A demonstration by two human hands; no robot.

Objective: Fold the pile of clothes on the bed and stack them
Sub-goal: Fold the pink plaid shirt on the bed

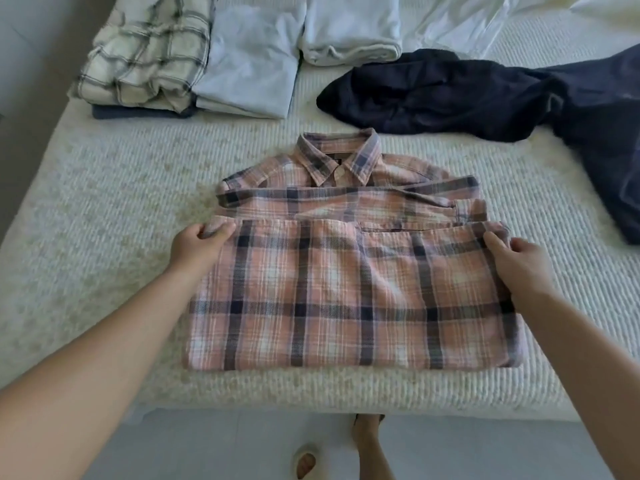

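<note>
while both hands are gripping the folded-up hem, the left hand (197, 244) is pinching the left corner of the pink plaid shirt (346, 289), fingers curled around a small bunch of cloth with the thumb on top. right hand (516, 259) is pinching the right corner of the same edge, thumb lying along the top of the cloth, the other fingers tucked behind it. both forearms are reaching in from the near corners of the view.

the shirt is lying flat near the front edge of the bed (104, 237), collar pointing away, sleeves folded across the chest, the lower half doubled up so its edge is sitting just below the sleeves.

further back on the left, a folded cream plaid shirt (145, 53) is resting on something dark blue, touching a folded pale blue garment (249, 71). a folded white garment (349, 29) is sitting just right of that. an unfolded dark navy garment (485, 95) is sprawling across the right side, apart from the pink shirt. crumpled white bedding (467, 19) is lying at the far right.

below the bed edge, a foot (367, 427) and a pale slipper (306, 460) are showing on the floor (207, 445).
</note>
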